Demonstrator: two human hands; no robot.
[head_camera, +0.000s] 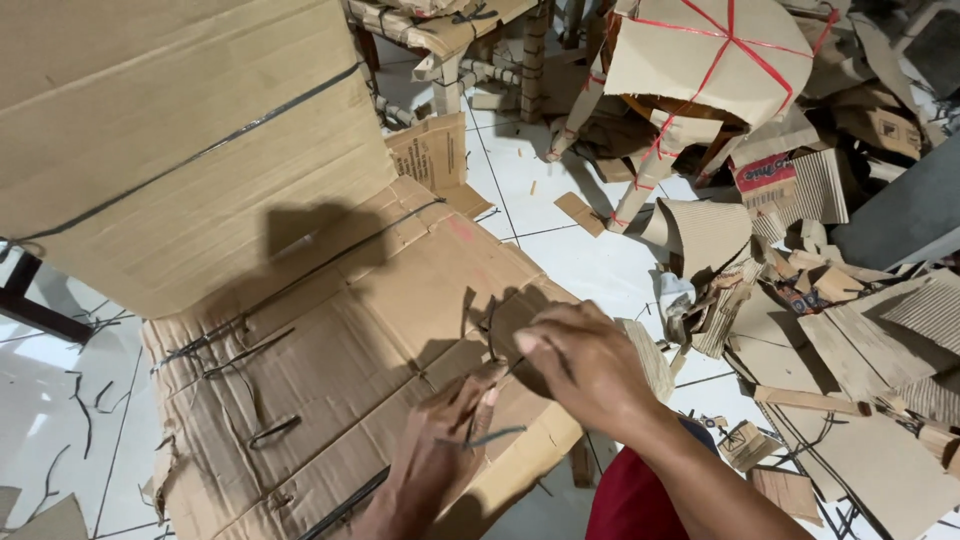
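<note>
Flattened cardboard box (330, 340): near centre, lying across the white tiled floor (560, 190), bound with dark strap (250, 350). Left hand (430, 455): fingers closed, pinching a strap end at the box's near edge. Right hand (585, 365): curled, gripping the same strap just beside it. Cardboard scraps (850, 330): heaped right. Red-tied bundle (710, 60): far right.

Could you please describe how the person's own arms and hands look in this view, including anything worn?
Both the left hand and the right hand are bare: no gloves, rings, watch or bands show. The forearms are bare too, with no sleeves in view. A red garment shows beneath the right forearm at the bottom edge.
</note>
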